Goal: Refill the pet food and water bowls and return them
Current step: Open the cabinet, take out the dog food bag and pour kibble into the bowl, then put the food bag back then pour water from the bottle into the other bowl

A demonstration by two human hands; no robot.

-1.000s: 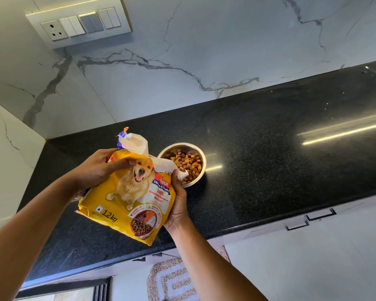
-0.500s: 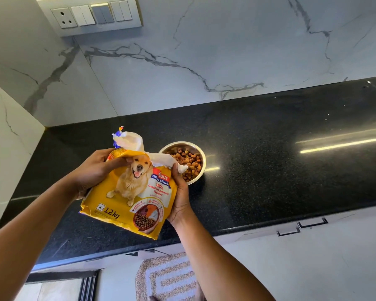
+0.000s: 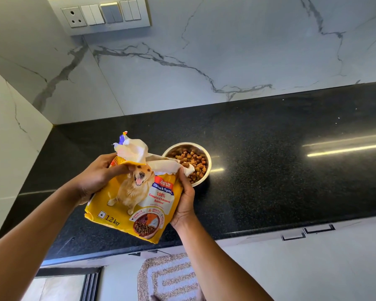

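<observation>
A yellow dog food bag (image 3: 137,203) with a dog picture and "1.2 kg" hangs over the black counter (image 3: 269,161), its torn white top folded open toward a steel bowl (image 3: 205,173). Brown kibble (image 3: 191,161) fills the bowl, which stands on the counter just right of the bag. My left hand (image 3: 98,177) grips the bag's upper left, thumb across the front. My right hand (image 3: 183,203) holds the bag's right edge, touching the bowl's near side. No water bowl is in view.
A marble wall rises behind the counter, with a switch and socket panel (image 3: 100,15) at top left. A side wall closes the counter's left end. Below the counter edge are white drawers with handles (image 3: 308,232) and a patterned mat (image 3: 172,279) on the floor.
The bag has risen slightly and turned more upright, its open top drawing back from the bowl. Both hands keep the same grip. The bowl has not moved.
</observation>
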